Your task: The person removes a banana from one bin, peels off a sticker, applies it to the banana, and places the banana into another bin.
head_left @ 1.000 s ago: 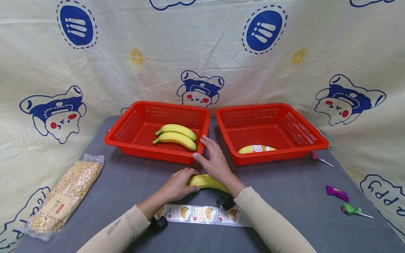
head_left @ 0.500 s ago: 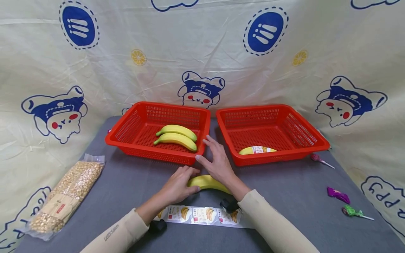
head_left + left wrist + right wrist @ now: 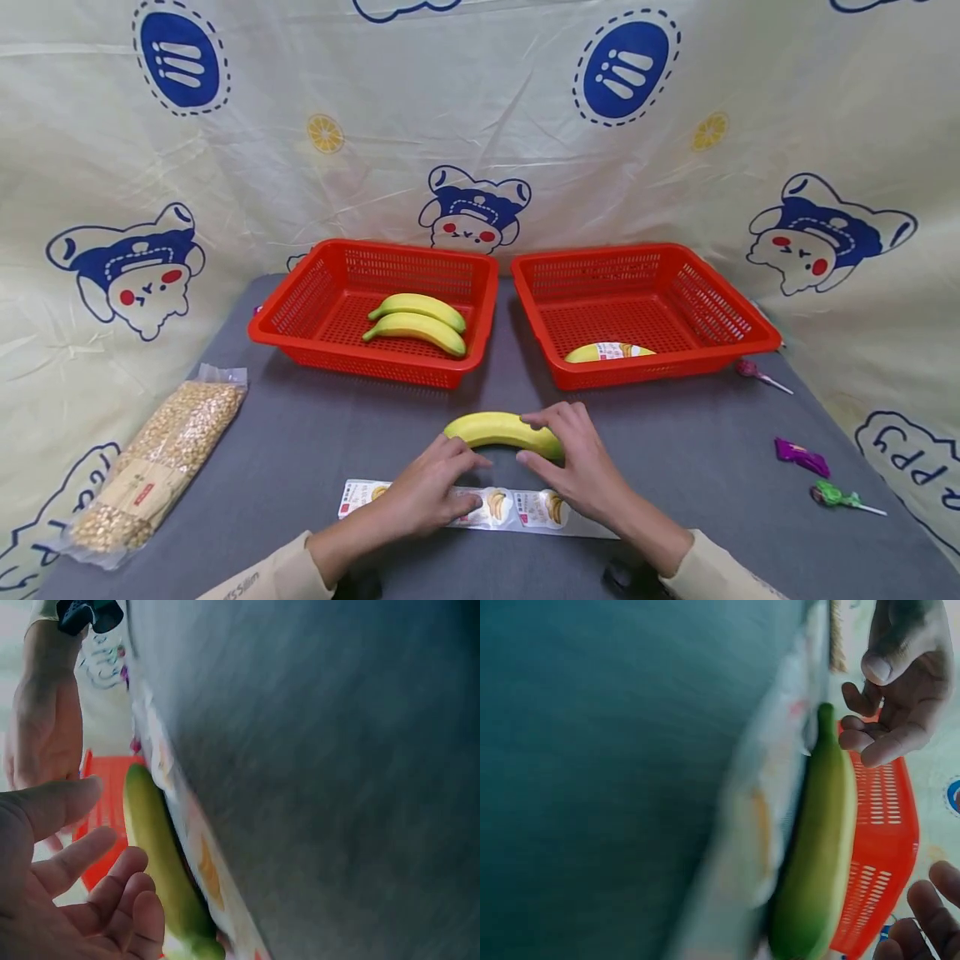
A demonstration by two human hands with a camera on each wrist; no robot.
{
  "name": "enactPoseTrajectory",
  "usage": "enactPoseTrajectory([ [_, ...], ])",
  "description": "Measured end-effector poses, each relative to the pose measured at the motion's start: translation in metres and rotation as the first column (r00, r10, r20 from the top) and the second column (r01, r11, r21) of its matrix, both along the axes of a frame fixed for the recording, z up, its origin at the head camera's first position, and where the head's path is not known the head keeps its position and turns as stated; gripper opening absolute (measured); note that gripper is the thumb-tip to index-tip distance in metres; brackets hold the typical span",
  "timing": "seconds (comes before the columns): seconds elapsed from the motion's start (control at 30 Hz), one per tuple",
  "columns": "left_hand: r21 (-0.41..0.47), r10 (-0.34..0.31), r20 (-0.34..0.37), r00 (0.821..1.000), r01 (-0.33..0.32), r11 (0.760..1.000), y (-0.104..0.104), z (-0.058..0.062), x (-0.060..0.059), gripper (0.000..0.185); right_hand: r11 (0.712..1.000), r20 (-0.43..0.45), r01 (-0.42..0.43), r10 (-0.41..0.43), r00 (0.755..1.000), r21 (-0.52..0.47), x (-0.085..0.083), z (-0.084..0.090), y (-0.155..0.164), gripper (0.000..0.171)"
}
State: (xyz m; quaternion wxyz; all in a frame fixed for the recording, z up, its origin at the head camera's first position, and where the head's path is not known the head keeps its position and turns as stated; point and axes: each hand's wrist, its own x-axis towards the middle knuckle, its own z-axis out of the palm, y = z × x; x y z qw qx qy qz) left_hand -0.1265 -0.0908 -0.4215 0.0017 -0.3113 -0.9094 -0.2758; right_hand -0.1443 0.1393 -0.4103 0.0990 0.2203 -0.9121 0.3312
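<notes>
A loose yellow banana (image 3: pixel 498 427) lies on the grey table in front of two red baskets. Just before it lies a strip of banana stickers (image 3: pixel 525 510). My left hand (image 3: pixel 438 487) rests with relaxed fingers on the strip, just short of the banana's left end. My right hand (image 3: pixel 573 454) arches over the banana's right end, fingers spread, gripping nothing. The left wrist view shows the banana (image 3: pixel 154 847) beside my open fingers (image 3: pixel 90 896). The right wrist view shows the banana (image 3: pixel 817 840) along the strip (image 3: pixel 761 817).
The left red basket (image 3: pixel 296 304) holds two bananas (image 3: pixel 416 325). The right red basket (image 3: pixel 738 321) holds one labelled banana (image 3: pixel 607 352). A bag of grain (image 3: pixel 153 458) lies at the left. Wrapped sweets (image 3: pixel 801 457) and lollipops (image 3: pixel 832 498) lie at the right.
Both hands drew back toward me. The left hand let go of the banana and came down on the sticker strip. The right hand left the basket edge and came over the banana's right end.
</notes>
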Motion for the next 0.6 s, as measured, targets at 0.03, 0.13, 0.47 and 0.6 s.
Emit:
enactPoseTrajectory([
  [0.03, 0.001, -0.012, 0.001, 1.000, 0.012, 1.000, 0.001, -0.002, 0.001, 0.035, 1.000, 0.028, -0.002, 0.001, 1.000, 0.028, 0.004, -0.002, 0.004, 0.043],
  [0.13, 0.007, -0.033, 0.023, 0.999, 0.033, 0.999, 0.003, -0.006, 0.004, 0.033, 0.993, 0.084, -0.016, 0.006, 0.996, 0.120, 0.013, -0.009, 0.015, 0.040],
  [0.47, 0.005, -0.056, 0.098, 0.994, 0.056, 0.998, 0.008, -0.012, 0.004, 0.031, 0.966, 0.171, -0.080, 0.038, 0.985, 0.245, 0.020, -0.023, 0.031, 0.032],
  [0.6, -0.003, -0.060, 0.090, 0.994, 0.061, 0.998, 0.007, -0.014, 0.004, 0.032, 0.958, 0.229, -0.081, 0.016, 0.973, 0.275, 0.019, -0.026, 0.033, 0.034],
])
